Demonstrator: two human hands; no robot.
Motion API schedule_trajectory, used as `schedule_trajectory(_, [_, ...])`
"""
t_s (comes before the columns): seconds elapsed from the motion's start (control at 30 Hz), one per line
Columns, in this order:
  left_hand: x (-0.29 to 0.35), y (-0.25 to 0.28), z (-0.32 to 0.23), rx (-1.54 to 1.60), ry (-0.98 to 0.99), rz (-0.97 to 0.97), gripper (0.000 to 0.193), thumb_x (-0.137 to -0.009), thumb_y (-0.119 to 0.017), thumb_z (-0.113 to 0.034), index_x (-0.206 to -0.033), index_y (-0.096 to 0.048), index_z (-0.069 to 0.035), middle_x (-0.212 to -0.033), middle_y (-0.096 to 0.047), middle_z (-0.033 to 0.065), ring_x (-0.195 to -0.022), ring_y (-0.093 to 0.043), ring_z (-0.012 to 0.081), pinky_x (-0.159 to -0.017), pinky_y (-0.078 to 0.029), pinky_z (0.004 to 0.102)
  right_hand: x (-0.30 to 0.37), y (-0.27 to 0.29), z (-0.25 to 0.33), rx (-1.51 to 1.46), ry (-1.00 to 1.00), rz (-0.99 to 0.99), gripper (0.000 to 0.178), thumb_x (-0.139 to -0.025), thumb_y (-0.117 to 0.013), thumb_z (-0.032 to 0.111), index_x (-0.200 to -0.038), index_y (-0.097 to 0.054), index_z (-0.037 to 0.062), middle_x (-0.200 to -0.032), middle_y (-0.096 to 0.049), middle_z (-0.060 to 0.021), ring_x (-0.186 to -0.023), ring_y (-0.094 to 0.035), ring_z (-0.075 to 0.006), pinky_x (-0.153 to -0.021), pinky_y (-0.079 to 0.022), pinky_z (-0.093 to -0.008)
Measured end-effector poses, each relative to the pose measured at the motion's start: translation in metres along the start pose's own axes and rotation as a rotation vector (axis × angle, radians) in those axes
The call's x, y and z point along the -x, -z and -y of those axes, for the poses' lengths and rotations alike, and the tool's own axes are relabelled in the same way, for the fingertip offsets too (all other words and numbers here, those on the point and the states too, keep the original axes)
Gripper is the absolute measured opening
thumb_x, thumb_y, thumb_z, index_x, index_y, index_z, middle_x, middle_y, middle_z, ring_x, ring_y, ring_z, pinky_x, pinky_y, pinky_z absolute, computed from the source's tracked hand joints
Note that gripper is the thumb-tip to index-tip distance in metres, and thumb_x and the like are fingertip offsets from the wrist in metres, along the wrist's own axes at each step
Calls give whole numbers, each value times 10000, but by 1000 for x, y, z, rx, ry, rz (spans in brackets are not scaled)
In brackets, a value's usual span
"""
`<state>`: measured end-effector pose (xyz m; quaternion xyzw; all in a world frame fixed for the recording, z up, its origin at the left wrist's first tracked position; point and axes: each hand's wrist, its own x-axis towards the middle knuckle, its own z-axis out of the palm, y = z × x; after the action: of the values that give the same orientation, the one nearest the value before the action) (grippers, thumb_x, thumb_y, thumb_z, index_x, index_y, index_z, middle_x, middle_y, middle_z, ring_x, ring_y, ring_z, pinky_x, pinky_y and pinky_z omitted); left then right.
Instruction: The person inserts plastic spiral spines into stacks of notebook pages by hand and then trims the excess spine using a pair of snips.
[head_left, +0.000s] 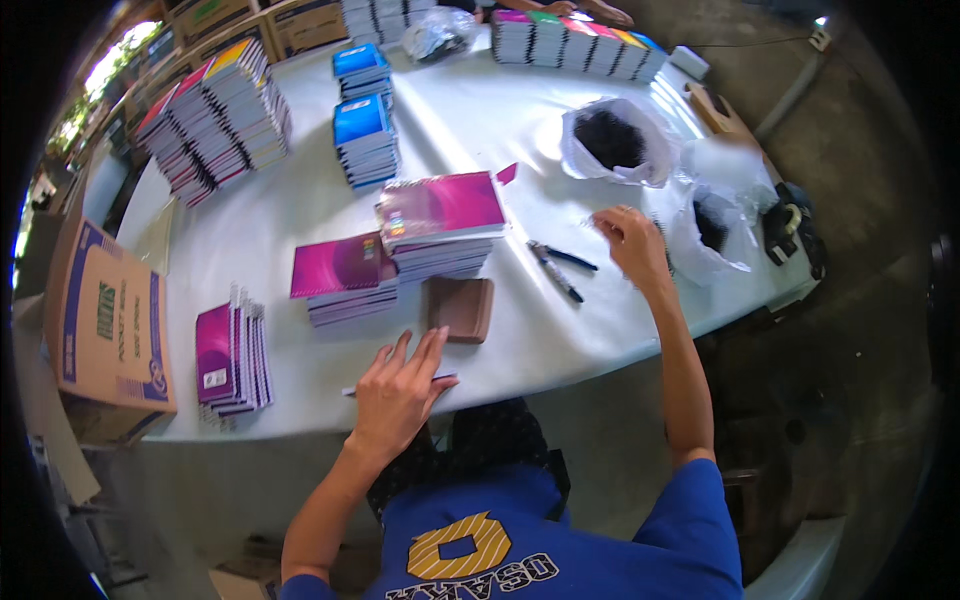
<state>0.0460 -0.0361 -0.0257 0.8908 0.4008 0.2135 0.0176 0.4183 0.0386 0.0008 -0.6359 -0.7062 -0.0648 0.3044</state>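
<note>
Near the table's front edge, my left hand [395, 392] has its fingers stretched forward and its thumb bent. Between thumb and fingers runs a thin purple-and-white strip [445, 378], apparently a notebook seen edge-on and mostly hidden by the hand. Its fingertips come up to a brown open tray-like box [465, 308]. Over the right side of the table, my right hand [632, 242] has its fingertips pinched together; what they hold is too fine to make out. Dark coil-like wire [662, 236] shows beside that hand. Left of it lie a black marker [560, 278] and a pen [570, 258].
Purple notebook stacks [445, 210] stand mid-table, with a smaller stack [230, 350] at left. Blue notebooks [362, 120] and a tall multicoloured pile [215, 115] stand behind. Plastic bags [655, 170] of black coils are at right. A cardboard box [110, 320] flanks the table. Another person's hand [605, 12] shows far back.
</note>
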Motion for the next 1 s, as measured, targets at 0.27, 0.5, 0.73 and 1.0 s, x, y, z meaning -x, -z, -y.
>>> schedule_trajectory(0.27, [0,13,17,61,80,182,520,-897,-628,-395,-1356,-544,-166,-1071,-701,93,-853,-702,299,-683,-560,422,62,-24,153,-878,62,449,221,-825,-725,2,-1038,-733,60,-905,-689,-59,-765,-621,-152,-667,-493,-287])
schedule_trajectory(0.5, [-7,15,26,71,141,276,510,-908,-608,-431,-1359,-543,-202,-903,-716,101,-740,-697,311,-610,-538,434,61,-35,165,-855,28,506,199,-813,-727,-1,-1008,-717,36,-864,-640,-73,-744,-612,-175,-673,-490,-312])
schedule_trajectory(0.73, [-10,18,26,59,165,329,534,-901,-597,-464,-1351,-535,-185,-1026,-711,118,-785,-702,327,-657,-556,441,59,-45,164,-875,57,485,197,-813,-717,-11,-1002,-711,43,-867,-642,-63,-744,-595,-173,-684,-483,-323])
schedule_trajectory(1.0, [-8,10,34,15,74,259,596,-887,-606,-462,-1372,-497,-133,-1123,-672,160,-969,-675,348,-780,-555,444,54,-45,159,-790,172,639,224,-792,-711,-40,-1005,-712,30,-915,-668,-85,-814,-617,-237,-761,-503,-361])
